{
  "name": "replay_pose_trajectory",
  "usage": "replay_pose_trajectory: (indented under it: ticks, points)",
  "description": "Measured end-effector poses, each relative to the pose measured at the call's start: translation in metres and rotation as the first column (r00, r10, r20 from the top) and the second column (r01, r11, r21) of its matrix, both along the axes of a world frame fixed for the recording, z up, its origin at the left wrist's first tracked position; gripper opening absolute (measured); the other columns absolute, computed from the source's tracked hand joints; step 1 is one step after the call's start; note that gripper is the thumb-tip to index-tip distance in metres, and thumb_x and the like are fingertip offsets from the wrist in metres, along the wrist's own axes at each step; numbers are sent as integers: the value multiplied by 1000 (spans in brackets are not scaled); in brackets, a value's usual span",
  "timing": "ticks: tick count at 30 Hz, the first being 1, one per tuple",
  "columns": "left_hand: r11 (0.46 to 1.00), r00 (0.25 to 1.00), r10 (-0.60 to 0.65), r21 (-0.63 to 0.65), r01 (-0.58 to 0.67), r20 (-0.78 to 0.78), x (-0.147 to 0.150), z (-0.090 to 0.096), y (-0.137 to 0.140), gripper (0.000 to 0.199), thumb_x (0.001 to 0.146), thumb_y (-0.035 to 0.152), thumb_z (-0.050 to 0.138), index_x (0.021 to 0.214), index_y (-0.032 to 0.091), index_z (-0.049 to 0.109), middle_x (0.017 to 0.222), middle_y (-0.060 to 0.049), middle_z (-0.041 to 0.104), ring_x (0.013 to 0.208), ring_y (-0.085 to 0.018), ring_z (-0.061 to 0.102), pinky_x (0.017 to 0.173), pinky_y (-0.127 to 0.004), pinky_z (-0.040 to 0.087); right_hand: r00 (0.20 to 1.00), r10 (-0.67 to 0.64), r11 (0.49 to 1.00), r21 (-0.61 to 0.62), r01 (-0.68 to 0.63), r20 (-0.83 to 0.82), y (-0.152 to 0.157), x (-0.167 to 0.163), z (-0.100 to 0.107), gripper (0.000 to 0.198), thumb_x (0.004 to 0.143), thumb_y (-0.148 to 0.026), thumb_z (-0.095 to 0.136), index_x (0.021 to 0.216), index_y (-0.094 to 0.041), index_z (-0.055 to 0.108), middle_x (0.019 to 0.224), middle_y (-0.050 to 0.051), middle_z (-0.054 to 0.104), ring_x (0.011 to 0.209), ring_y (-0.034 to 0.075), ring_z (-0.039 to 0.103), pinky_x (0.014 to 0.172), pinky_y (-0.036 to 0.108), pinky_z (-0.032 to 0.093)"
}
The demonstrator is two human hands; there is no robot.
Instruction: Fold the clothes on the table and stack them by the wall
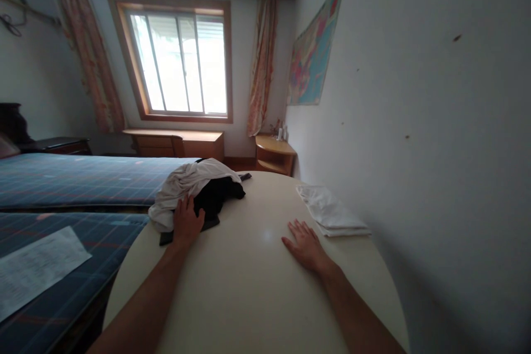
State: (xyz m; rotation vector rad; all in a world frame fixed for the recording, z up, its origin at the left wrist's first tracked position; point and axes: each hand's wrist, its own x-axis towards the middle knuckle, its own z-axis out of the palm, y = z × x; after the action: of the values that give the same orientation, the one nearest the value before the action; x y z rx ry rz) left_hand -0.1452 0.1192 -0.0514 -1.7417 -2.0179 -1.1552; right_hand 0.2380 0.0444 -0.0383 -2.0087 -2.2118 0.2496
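A loose heap of clothes lies at the far left edge of the round table [244,287]: a white garment [182,180] over a black one [218,196], with dark flat pieces showing from beneath. On the near side of this heap rests my left hand [188,224], its thumb apart from the fingers. The hand touches the cloth and does not grip it. My right hand [305,243] lies palm down and flat on the tabletop, fingers spread, holding nothing. Just beyond it, near the wall, is a folded white cloth [334,213].
To the left stand two beds with blue plaid mattresses [103,177]; a printed sheet [41,268] lies on the nearer one. A white wall [435,177] runs close along the right side. Past the table are a corner shelf [276,146] and a low wooden desk [199,137] under the window.
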Motion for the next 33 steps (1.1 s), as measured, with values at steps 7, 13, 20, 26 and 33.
replay_pose_trajectory:
  ticks: [7, 13, 20, 26, 33]
  points:
    - [987, 992, -119, 118, 114, 42, 14, 17, -8, 63, 89, 30, 42, 145, 2, 34, 153, -22, 30, 145, -32, 26, 120, -44, 25, 1000, 2, 1000, -18, -2, 3, 0, 1, 2, 75, 94, -63, 30, 153, -17, 31, 161, 9, 24, 149, 28, 14, 119, 42, 11]
    - [900, 918, -376, 187, 394, -124, 43, 27, -28, 69, 91, 24, 42, 154, 12, 15, 159, -18, 18, 147, -33, 19, 118, -52, 26, 1000, 8, 1000, -21, -8, 2, 2, 3, -1, 76, 93, -63, 29, 153, -17, 31, 161, 9, 23, 149, 29, 14, 119, 42, 10]
    - [791, 742, -570, 8, 612, -354, 80, 33, -55, 64, 90, 16, 42, 152, 14, 27, 151, -16, 38, 141, -28, 34, 116, -47, 33, 1000, 10, 1000, -15, -10, -7, 2, 2, 0, 75, 94, -62, 30, 153, -16, 32, 161, 10, 22, 149, 29, 13, 119, 43, 10]
    - [904, 860, -377, 66, 422, -345, 77, 34, -49, 40, 88, 14, 48, 124, 23, 62, 151, -8, 41, 142, -29, 32, 115, -48, 31, 1000, 16, 1000, -16, -16, -15, 2, 3, -1, 75, 94, -62, 31, 153, -16, 32, 161, 10, 22, 149, 30, 13, 119, 44, 11]
    - [993, 974, 13, 118, 14, -226, 46, 36, -38, 61, 86, 29, 61, 144, 17, 45, 148, -19, 40, 140, -38, 28, 112, -55, 26, 1000, 16, 1000, -16, -17, -26, 1, 2, 1, 75, 94, -62, 31, 153, -15, 32, 161, 10, 23, 149, 31, 13, 119, 45, 11]
